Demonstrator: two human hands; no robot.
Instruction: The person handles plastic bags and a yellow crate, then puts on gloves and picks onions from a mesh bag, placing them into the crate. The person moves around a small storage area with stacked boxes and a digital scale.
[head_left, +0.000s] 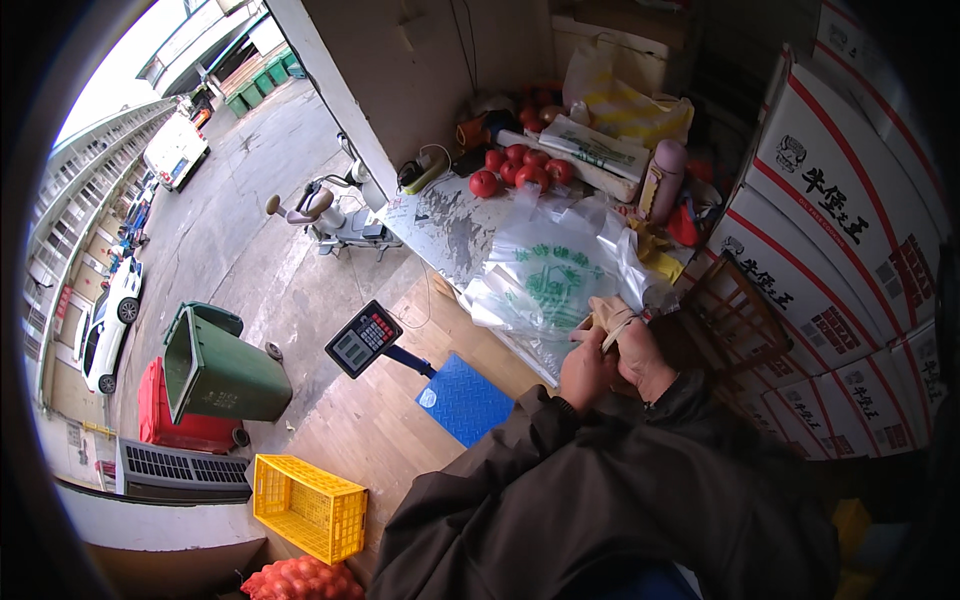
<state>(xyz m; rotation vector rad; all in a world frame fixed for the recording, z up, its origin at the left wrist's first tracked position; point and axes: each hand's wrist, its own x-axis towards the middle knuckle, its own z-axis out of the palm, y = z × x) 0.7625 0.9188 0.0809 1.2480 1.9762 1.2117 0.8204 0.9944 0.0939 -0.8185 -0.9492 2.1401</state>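
Note:
My left hand (587, 375) and my right hand (642, 358) are close together at the front edge of the table. Between them they hold a small crumpled tan bundle (611, 313) with pale bands across it; its exact kind is hard to tell. Just beyond lies a pile of clear plastic bags (551, 281) with green print, spread over the worn tabletop (442, 225). Several red tomatoes (525, 169) sit behind the bags. A pink bottle (666, 176) stands at the back right, near crumpled yellow material (660, 259). My fingertips are partly hidden by the bundle.
Stacked white cartons (840, 202) rise on the right beside a brown wooden chair (739, 311). Left of me stand a blue platform scale (465, 401), a yellow crate (311, 506) and a green wheeled bin (232, 367). A red net sack (304, 581) lies at the bottom.

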